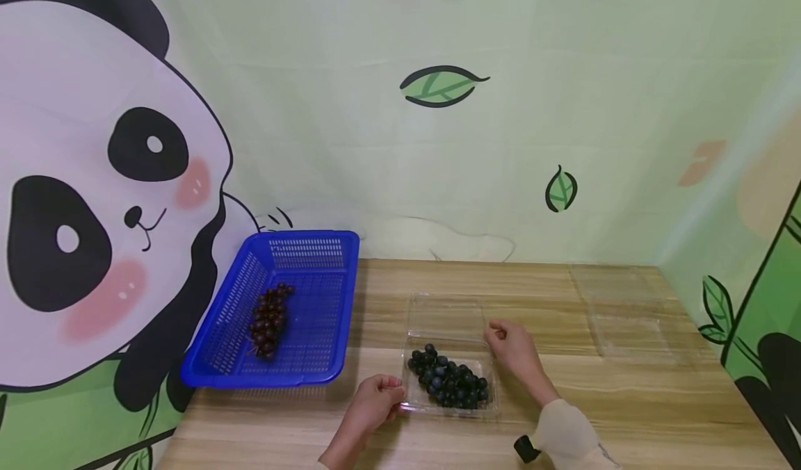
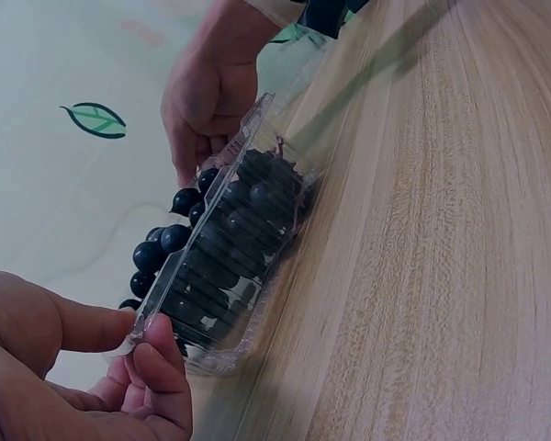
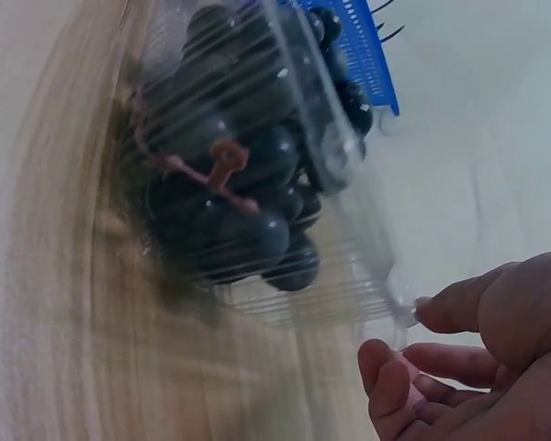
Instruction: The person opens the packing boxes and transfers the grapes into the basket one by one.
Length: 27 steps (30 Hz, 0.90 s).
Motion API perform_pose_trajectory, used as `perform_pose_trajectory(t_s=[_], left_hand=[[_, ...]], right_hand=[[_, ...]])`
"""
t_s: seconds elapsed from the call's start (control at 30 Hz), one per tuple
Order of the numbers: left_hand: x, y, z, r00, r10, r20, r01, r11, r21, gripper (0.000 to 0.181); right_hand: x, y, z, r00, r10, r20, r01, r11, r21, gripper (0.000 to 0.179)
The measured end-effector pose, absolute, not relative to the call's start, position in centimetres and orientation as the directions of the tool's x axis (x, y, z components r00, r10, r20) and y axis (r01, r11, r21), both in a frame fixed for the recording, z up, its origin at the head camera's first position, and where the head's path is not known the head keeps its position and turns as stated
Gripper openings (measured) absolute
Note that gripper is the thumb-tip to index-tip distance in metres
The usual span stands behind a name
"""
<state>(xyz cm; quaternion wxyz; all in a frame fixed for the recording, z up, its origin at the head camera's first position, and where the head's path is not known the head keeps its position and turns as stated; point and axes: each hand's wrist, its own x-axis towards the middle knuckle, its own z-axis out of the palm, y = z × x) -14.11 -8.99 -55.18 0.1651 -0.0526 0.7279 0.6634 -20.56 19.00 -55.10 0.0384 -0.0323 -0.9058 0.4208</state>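
A bunch of dark grapes [image 1: 447, 379] lies in a clear plastic clamshell box [image 1: 449, 412] on the table, its lid [image 1: 446, 315] folded back flat behind it. My left hand [image 1: 375, 402] pinches the rim at the box's front left corner between thumb and index finger, as the left wrist view shows. On the opposite side, my right hand [image 1: 514, 348] holds the rim near the lid's hinge with thumb and curled fingers. A reddish stem [image 3: 228, 165] presses against the box wall in the right wrist view. Some grapes [image 2: 151, 254] rise above the rim.
To the left, a blue plastic basket [image 1: 325, 331] contains a bunch of reddish-brown grapes [image 1: 270, 320]. Other clear plastic containers [image 1: 632, 324] lie at the table's back right. A printed panda backdrop [image 1: 350, 143] stands behind the wooden table [image 1: 538, 414].
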Motion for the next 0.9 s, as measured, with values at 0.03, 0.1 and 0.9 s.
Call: perform_pose_trajectory(t_s=[0.03, 0.1, 0.9], left_hand=[[-14.1, -9.0, -55.2, -0.940, 0.143, -0.310, -0.295, 0.115, 0.948, 0.011], [-14.1, -9.0, -55.2, -0.940, 0.142, -0.309, -0.293, 0.120, 0.948, 0.011], [-14.1, -9.0, -55.1, -0.939, 0.149, -0.309, -0.293, 0.116, 0.949, 0.012]], right_hand=[[-20.4, 19.0, -54.9, -0.995, 0.088, 0.048, 0.020, 0.648, -0.762, 0.033], [-20.1, 19.0, -54.7, -0.996, 0.079, 0.052, 0.013, 0.654, -0.757, 0.032], [-16.2, 18.7, -52.8, -0.996, 0.088, 0.030, 0.039, 0.691, -0.722, 0.028]])
